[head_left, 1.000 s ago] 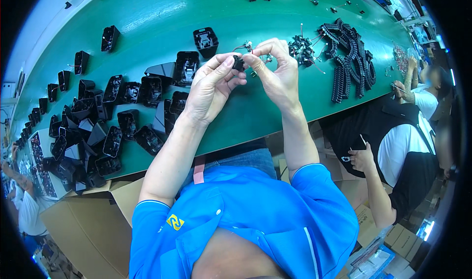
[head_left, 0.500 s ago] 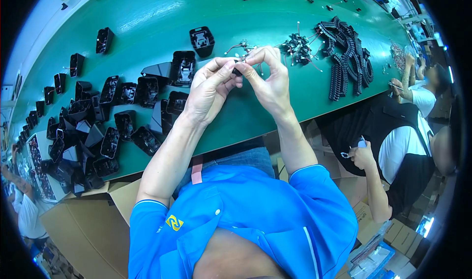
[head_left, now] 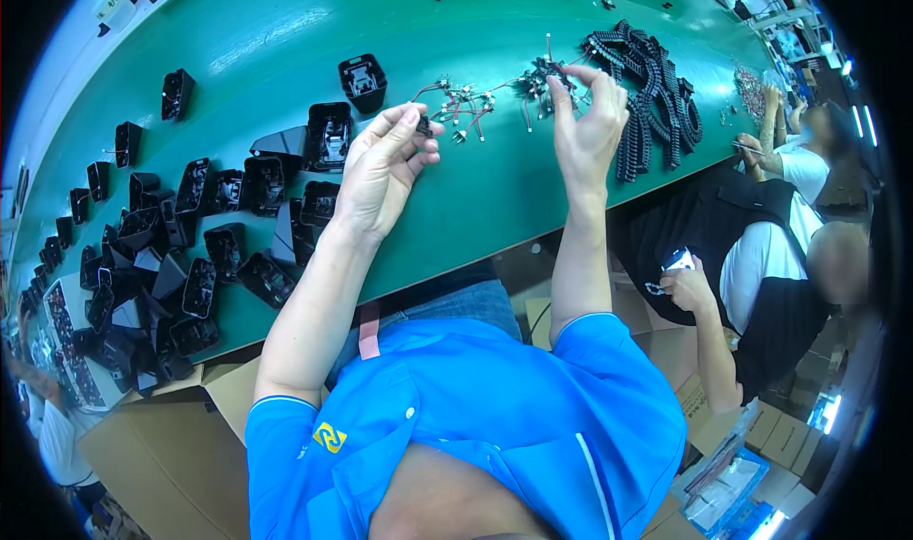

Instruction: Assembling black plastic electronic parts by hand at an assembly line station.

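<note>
My left hand (head_left: 377, 174) is closed in a pinch on a small black part (head_left: 424, 125), held above the green table. Fingers partly cover this part. My right hand (head_left: 592, 126) reaches over the right side of the table, its thumb and forefinger a little apart at the edge of a pile of small black parts with wires (head_left: 540, 76). Nothing can be made out between those fingertips. Between my hands lies a loose group of small wired connector parts (head_left: 463, 103) with red and dark leads.
Black ribbed tracks (head_left: 656, 112) are heaped right of the pile. Many black open housings (head_left: 262, 186) crowd the left side; one housing (head_left: 363, 79) stands farther back. Cardboard boxes (head_left: 171, 454) stand below the table edge. At the right, a co-worker's hand (head_left: 687, 283) holds a small pale object.
My right hand has left the left hand and moved right to the pile of wired parts. The left hand has shifted slightly left, still pinching the small black part.
</note>
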A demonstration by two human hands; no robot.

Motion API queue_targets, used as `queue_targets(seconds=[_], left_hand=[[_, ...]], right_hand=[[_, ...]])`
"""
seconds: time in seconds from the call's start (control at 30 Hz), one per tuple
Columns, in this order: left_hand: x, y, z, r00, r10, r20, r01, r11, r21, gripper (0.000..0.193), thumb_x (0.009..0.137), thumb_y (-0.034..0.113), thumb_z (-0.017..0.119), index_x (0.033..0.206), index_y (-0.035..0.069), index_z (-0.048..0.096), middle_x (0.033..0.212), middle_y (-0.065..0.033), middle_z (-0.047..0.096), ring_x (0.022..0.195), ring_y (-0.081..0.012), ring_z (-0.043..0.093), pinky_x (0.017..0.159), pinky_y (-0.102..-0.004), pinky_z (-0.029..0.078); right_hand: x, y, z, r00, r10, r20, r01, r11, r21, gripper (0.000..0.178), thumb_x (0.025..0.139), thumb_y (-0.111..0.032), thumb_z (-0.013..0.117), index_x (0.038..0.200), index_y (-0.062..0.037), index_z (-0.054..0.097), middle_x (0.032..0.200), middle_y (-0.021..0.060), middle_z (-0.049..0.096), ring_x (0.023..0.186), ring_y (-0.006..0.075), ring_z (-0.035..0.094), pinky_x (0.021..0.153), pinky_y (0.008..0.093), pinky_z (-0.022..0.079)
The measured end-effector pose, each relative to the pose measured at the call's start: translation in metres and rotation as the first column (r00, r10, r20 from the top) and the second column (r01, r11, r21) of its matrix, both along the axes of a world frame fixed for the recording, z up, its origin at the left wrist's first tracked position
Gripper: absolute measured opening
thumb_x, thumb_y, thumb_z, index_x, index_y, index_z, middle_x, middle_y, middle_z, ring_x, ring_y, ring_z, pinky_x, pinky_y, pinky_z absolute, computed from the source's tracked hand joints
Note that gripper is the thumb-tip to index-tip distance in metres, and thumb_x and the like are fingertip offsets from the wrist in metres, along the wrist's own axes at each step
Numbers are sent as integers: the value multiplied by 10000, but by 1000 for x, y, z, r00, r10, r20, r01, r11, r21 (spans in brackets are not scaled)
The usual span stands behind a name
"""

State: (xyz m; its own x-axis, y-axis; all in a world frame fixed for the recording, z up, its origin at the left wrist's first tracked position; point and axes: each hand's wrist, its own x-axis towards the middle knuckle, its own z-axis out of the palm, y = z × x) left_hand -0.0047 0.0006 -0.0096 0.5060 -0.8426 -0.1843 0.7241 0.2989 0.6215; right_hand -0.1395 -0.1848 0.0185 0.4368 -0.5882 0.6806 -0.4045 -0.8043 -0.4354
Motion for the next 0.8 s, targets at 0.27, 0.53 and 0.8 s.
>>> queue_targets(seconds=[0.27, 0.53, 0.8], left_hand=[[7, 1, -5, 998, 55, -42, -57, 997, -47, 248, 1008, 191, 617, 1185, 16, 610, 989, -118, 618, 833, -138, 579, 766, -241, 532], [-2, 1, -6, 996, 54, -73, -58, 997, -43, 232, 999, 154, 627, 1187, 20, 605, 987, -116, 632, 815, -127, 598, 754, -232, 533], [3, -2, -1, 996, 38, -75, -45, 994, -99, 236, 997, 147, 633, 1194, 20, 604, 990, -105, 644, 823, -115, 611, 736, -227, 535]], right_hand=[[10, 39, -21, 900, 352, -258, -341, 936, 88, 145, 839, -158, 756, 969, -125, 704, 1026, 37, 611, 971, 208, 513, 871, 359, 386], [15, 50, -24, 891, 402, -210, -374, 913, 162, 124, 828, -148, 768, 943, -124, 730, 1110, 55, 602, 1039, 221, 502, 925, 361, 376], [50, 50, -6, 905, 421, 63, -425, 886, 186, 113, 815, -203, 786, 890, -138, 731, 1344, 70, 558, 1195, 268, 449, 1019, 391, 350]])
